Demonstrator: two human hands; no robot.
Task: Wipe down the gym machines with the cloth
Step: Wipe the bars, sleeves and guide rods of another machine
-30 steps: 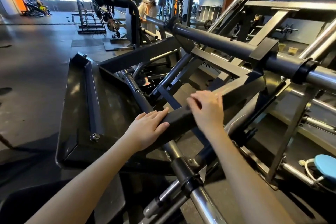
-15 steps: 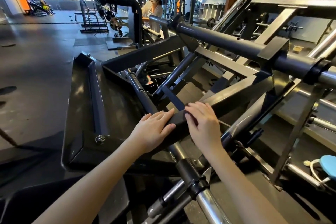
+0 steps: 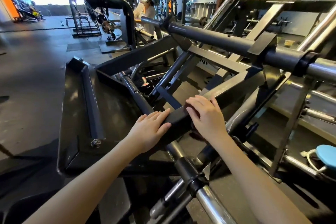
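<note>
Fingers [image 3: 160,114] of the left hand [image 3: 149,129] are lying straight and close together, resting flat on the near end of a black square beam [image 3: 177,117] at the centre of the frame. Just to the right, the right hand [image 3: 205,114] is draping over the same beam, its fingers [image 3: 196,101] bent together and curling over the top edge. A dark reddish patch [image 3: 193,113] is showing under them; I cannot tell whether it is the cloth. The gym machine [image 3: 218,40] is filling the centre and right, its footplate [image 3: 76,114] tilting at the left and a chrome bar [image 3: 211,203] running toward the lower edge. Another person [image 3: 145,11] is standing at the upper middle.
</note>
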